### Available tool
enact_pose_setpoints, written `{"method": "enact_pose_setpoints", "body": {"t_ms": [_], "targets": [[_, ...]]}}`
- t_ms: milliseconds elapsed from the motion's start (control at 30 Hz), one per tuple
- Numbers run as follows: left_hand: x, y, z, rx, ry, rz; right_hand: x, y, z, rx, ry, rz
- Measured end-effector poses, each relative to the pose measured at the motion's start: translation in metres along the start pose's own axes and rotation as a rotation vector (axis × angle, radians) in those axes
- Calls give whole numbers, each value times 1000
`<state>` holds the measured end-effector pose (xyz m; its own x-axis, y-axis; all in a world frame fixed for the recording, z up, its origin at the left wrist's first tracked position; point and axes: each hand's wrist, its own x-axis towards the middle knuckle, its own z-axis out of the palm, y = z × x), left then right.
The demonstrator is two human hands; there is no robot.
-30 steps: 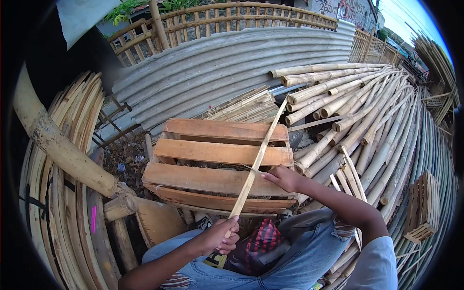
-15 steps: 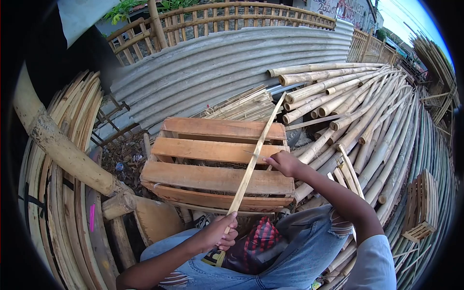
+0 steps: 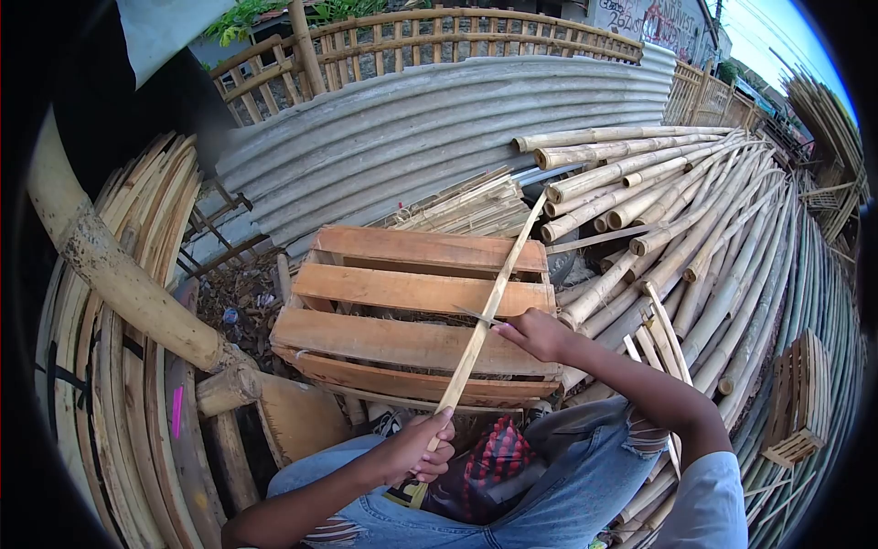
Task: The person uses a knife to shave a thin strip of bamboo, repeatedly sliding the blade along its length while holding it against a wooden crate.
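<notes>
A long, pale bamboo strip (image 3: 487, 320) slants across the slatted wooden crate (image 3: 366, 325), its far end past the crate's right side. My left hand (image 3: 422, 448) is closed round the strip's near end, above my lap. In my right hand (image 3: 535, 335), closed in a fist beside the strip, is a knife (image 3: 477, 316) with a thin blade. The blade lies across the strip about midway along it; its handle is hidden in my fingers.
Bamboo poles (image 3: 631, 206) are heaped at the right. Split bamboo lengths (image 3: 119, 366) stand at the left beside a thick bamboo post (image 3: 137, 284). Corrugated sheeting (image 3: 439, 119) runs behind the crate. A smaller crate (image 3: 797, 398) lies at far right.
My right hand and the knife have slid a little down the strip toward my left hand. The left hand keeps its hold; the whole view has shifted slightly.
</notes>
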<state>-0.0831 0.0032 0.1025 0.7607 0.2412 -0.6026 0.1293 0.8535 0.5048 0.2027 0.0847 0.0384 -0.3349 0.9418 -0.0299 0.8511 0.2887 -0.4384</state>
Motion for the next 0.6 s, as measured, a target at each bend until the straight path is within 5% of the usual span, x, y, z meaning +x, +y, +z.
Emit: {"method": "enact_pose_setpoints", "body": {"t_ms": [167,267,400,600], "targets": [[2,-11,12,190,67,27,20,45,-42,8,-51,220],[4,-7,5,191,92,52,14,42,-7,-64,35,-20],[4,-9,3,375,195,70,-1,-8,-11,-4,-28,-35],[-4,-12,15,488,195,71,11,89,-23,-164,109,229]]}}
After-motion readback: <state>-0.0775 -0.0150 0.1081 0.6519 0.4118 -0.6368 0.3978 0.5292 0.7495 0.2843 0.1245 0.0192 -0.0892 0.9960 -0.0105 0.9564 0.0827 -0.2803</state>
